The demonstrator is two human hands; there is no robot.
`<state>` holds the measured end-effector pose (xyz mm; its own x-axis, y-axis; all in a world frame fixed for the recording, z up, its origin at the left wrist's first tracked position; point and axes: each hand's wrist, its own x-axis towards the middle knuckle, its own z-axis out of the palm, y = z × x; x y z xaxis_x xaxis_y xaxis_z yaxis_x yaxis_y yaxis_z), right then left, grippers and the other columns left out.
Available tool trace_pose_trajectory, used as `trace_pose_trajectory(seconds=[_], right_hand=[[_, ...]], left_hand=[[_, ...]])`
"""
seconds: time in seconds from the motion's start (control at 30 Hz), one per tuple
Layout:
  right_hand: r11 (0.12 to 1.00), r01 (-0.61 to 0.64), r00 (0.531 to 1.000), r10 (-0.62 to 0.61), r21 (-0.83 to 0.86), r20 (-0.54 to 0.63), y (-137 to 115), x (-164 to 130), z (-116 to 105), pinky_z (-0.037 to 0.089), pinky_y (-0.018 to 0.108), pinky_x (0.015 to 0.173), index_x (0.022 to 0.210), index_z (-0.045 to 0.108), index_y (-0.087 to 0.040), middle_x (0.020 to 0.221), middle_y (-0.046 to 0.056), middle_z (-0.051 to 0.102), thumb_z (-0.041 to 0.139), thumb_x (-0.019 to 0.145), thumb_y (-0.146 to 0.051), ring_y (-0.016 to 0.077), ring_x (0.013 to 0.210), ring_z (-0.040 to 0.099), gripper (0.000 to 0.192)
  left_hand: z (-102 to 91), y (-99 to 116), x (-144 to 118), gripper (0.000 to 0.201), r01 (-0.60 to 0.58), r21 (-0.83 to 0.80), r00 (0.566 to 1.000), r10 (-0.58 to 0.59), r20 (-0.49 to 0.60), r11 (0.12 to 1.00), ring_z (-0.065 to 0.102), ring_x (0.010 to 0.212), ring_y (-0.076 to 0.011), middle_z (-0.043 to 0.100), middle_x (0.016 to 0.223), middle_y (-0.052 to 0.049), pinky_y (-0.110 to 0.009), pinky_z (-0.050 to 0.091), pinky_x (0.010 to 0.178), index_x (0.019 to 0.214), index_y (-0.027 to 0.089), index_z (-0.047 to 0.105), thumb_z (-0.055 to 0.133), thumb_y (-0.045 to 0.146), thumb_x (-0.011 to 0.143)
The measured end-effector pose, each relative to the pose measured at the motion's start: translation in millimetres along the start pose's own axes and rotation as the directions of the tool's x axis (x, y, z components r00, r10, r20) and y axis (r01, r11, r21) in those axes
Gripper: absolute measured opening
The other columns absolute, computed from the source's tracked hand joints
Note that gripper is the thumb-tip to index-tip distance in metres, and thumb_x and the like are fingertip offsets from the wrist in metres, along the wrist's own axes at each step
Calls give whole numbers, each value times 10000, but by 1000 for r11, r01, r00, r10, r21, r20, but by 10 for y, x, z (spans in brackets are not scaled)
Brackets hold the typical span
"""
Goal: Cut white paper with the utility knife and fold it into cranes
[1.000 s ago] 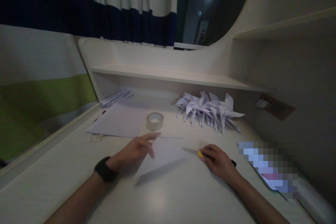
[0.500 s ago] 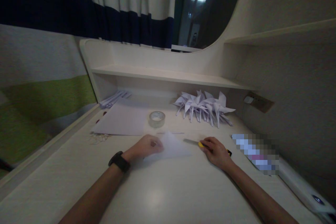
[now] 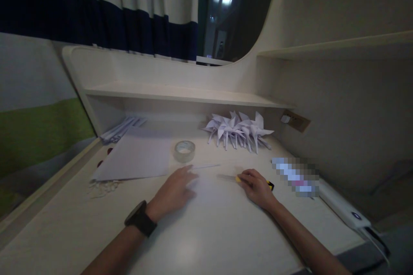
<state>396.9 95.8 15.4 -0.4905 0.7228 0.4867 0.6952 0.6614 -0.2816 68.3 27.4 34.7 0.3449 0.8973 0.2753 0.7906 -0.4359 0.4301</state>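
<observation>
We see cream surface (image 3: 209, 240) | white paper sheet (image 3: 135, 159) far left | clear tape roll (image 3: 184, 151) | white folded paper pinwheels (image 3: 237, 131) far right | yellow-and-black knife (image 3: 240, 179) under right hand (image 3: 256, 187) | black watch (image 3: 140, 224) near left | curtain (image 3: 97, 13) striped white, navy, green.

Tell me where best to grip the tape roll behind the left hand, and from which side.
Probably from above: the tape roll lies flat on the desk, hole up, apart from the paper sheet. Pinch its ring wall, one finger inside the hole and the thumb outside, on the near side facing the left hand.
</observation>
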Motion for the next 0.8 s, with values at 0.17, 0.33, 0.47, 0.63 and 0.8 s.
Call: trace_pose_trajectory(seconds=[0.17,0.33,0.47,0.63,0.8], right_hand=[[999,-40,998,39,33,40,-55,1,29,475,318,768,947,703,-222,919,66,642,578,834,-261,199,855,586,173],[998,-57,995,57,1,88,-146,94,81,455,311,774,924,705,-215,907,64,639,583,834,-252,200,858,574,155],[1000,-31,995,31,3,100,-136,182,138,442,292,764,933,705,-212,889,57,638,592,829,-239,189,845,567,156],[1000,-12,997,12,-5,80,-123,175,170,430,291,768,953,697,-212,902,56,635,578,843,-260,191,864,558,169],[1000,-13,995,13,-2,98,-132,126,131,428,292,782,944,700,-214,909,61,637,584,837,-258,194,881,558,164]], left_hand=[[261,243,51,517,-129,186,991,136,-21,974,228,1382,-249,329,1483,-80,-463,206,1108,1404,225,342,426,389,920],[413,325,123,440,-119,259,993,115,31,958,317,1336,-257,437,1416,-77,-495,208,1088,1373,222,391,304,360,963],[346,369,108,402,-111,271,993,120,-17,956,422,1226,-253,509,1315,-100,-460,278,1042,1288,196,473,387,214,896],[252,429,83,469,-79,288,995,91,-29,954,462,1081,-290,538,1157,-111,-483,342,929,1234,212,513,466,153,771],[251,438,92,432,-58,316,996,74,-39,947,440,1048,-294,522,1095,-108,-479,347,900,1174,209,548,473,157,752]])
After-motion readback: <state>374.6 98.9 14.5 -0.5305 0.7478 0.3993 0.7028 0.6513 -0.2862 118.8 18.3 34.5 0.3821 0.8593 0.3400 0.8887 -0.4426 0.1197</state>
